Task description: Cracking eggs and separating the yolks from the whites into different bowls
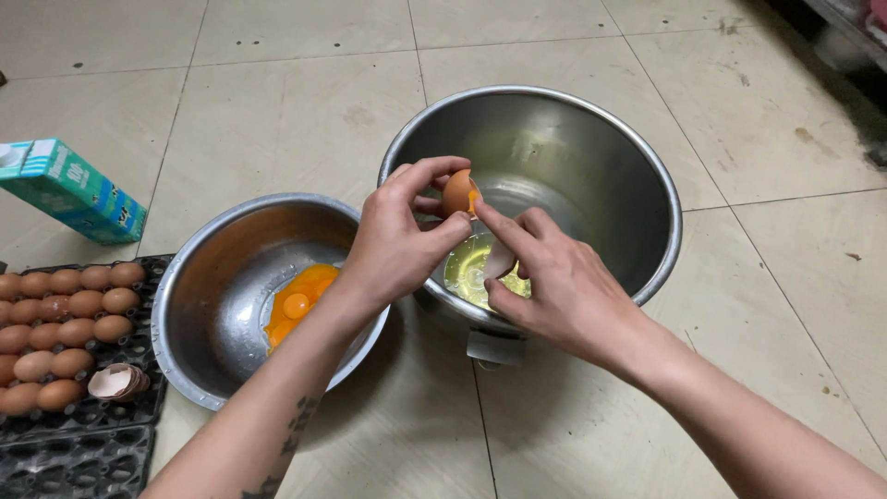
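The left hand pinches one brown half of a cracked egg between thumb and fingers, and the right hand grips the other half, a pale eggshell piece, tucked under its fingers — the two hands touch at the fingertips. Both hands are held over the near edge of the big steel pot, the largest thing here, which stands on the tiled floor. Down in the pot sits a pool of clear egg white, right below the hands. Just beside the pot, on the left, is a smaller steel bowl with orange egg yolks at its bottom; the left arm passes over its rim. Farther left lies a dark egg tray with rows of whole brown eggs — and a stack of empty shells rests in one of its cups. Behind the tray a teal and white carton lies tipped on the floor.
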